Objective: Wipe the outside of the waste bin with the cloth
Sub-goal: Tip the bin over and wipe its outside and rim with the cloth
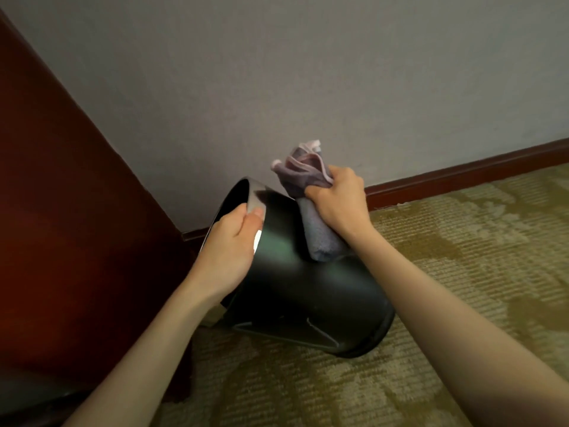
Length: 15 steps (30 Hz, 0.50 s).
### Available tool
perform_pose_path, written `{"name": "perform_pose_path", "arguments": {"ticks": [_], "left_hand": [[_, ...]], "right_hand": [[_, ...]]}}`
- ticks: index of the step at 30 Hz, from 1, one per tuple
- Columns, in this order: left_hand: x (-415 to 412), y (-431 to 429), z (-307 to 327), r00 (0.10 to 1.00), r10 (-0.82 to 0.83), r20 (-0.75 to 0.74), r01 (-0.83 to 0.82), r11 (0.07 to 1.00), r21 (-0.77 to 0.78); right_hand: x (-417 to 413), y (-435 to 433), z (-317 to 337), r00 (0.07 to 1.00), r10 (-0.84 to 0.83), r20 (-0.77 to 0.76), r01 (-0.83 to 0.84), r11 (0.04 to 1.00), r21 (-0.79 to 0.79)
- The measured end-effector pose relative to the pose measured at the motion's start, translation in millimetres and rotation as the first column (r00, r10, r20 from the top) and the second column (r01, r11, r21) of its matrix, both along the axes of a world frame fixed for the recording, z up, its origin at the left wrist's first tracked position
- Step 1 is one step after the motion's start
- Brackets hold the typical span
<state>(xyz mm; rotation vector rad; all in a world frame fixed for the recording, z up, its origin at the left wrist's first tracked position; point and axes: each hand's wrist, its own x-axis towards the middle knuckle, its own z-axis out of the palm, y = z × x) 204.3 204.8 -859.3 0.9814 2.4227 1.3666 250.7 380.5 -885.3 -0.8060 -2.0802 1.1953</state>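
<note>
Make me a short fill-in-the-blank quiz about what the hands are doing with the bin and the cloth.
1. The left hand grips the bin at its ____.
2. The cloth is held in the ____ hand.
3. The bin is ____, not upright, on the carpet.
4. The cloth touches the bin's ____ surface.

Answers: rim; right; tilted; outside

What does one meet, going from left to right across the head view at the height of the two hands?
Dark red wooden panel → left hand gripping the bin's rim → black waste bin → grey cloth → right hand → red skirting board.
</note>
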Motion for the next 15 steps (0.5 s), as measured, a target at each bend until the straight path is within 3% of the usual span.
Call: {"name": "perform_pose_path", "arguments": {"ticks": [8, 15], "left_hand": [[-17.8, -8.4, 1.5, 0.992, 0.031, 0.123, -0.032, 0.999, 0.006], [-12.0, -0.6, 0.9, 0.995, 0.044, 0.092, -0.045, 0.999, 0.014]], "right_hand": [[34.8, 43.7, -51.9, 0.955, -0.167, 0.243, 0.187, 0.98, -0.063], [47.4, 25.0, -49.8, 0.945, -0.286, 0.156, 0.298, 0.953, -0.059]]}}
